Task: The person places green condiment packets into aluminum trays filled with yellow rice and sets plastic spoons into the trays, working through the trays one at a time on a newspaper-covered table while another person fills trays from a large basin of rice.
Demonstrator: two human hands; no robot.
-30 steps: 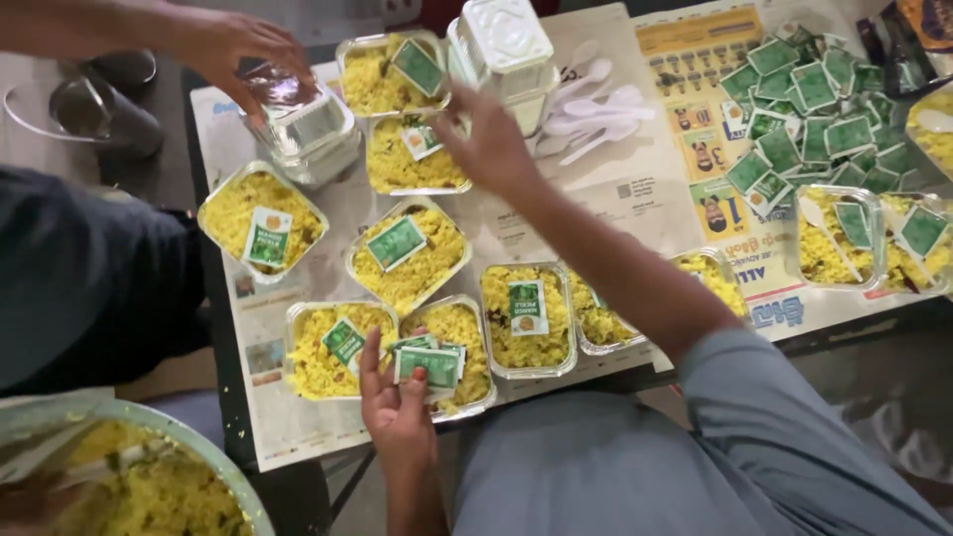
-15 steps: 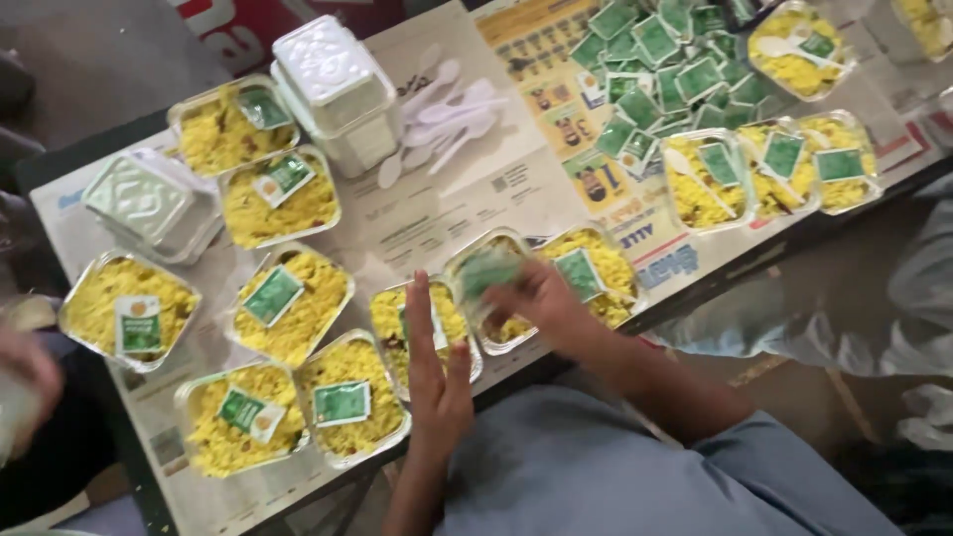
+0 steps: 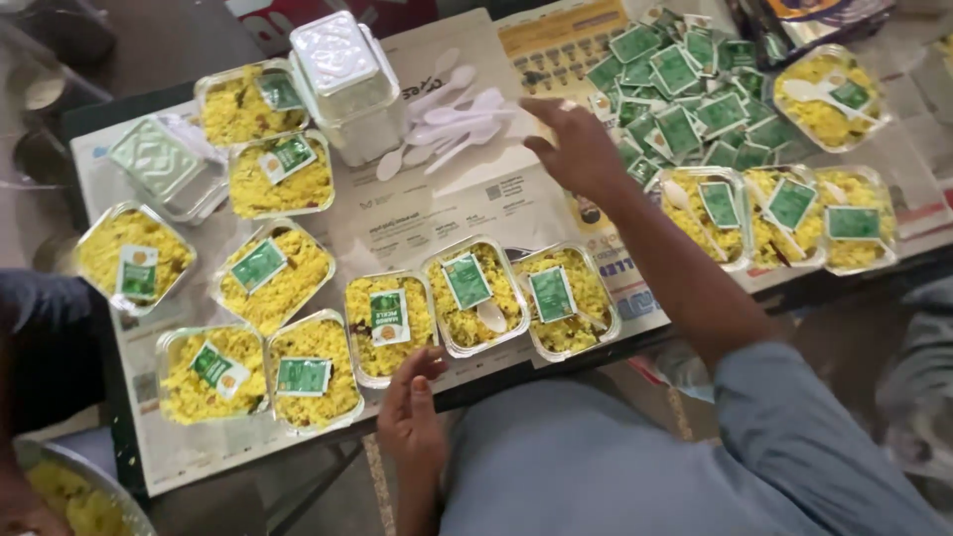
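My right hand (image 3: 578,149) stretches out over the newspaper-covered table (image 3: 447,213), fingers spread, its tips at the edge of a heap of white plastic spoons (image 3: 447,119). It holds nothing. My left hand (image 3: 412,409) rests at the table's near edge, empty, just below a foil tray of yellow rice (image 3: 390,323) topped with a green sachet. Two more rice trays stand to the right of it; the middle one (image 3: 475,296) has a white spoon lying in it, the other (image 3: 566,298) has only a sachet showing.
Several more rice trays fill the left side (image 3: 273,278) and the right side (image 3: 794,213). A stack of foil lids (image 3: 347,84) stands at the back, another stack (image 3: 164,171) to its left. Loose green sachets (image 3: 685,84) are piled at the back right.
My right hand has left the front trays and reached back toward the spoons. A spoon now lies in the middle front tray. My left hand has slid down to the table edge.
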